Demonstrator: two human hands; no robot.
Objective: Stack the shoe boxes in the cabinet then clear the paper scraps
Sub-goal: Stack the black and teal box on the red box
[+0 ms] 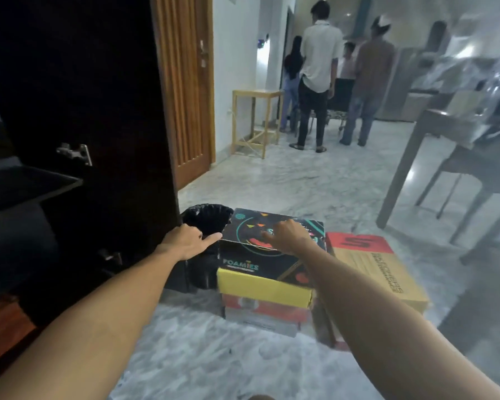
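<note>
Shoe boxes stand in a stack on the marble floor (315, 180) at lower centre of the frame. The top unit is a black box (251, 241) with coloured print and the word "FOAMIES" on its near face. Below it sits a yellow box (260, 290), and under that a red-and-white box (260, 313). A tan box with a red end (378, 269) lies just beside the stack, on its right.

Left hand (185, 241) – positioned at the left edge of the black box, thumb extended toward the lid corner, fingers past the far side; grip released, nothing grasped. Right hand (286, 235) – resting on the black box lid, fingers bent down onto the surface; whether the grip is closed on the lid cannot be told.

A black ribbed bin (205, 217) stands behind the left hand, touching the stack. The dark cabinet (84, 96), door open, fills the upper left of the frame. Several people (321, 70) stand at upper centre beside a light wooden stand (254, 119).
</note>
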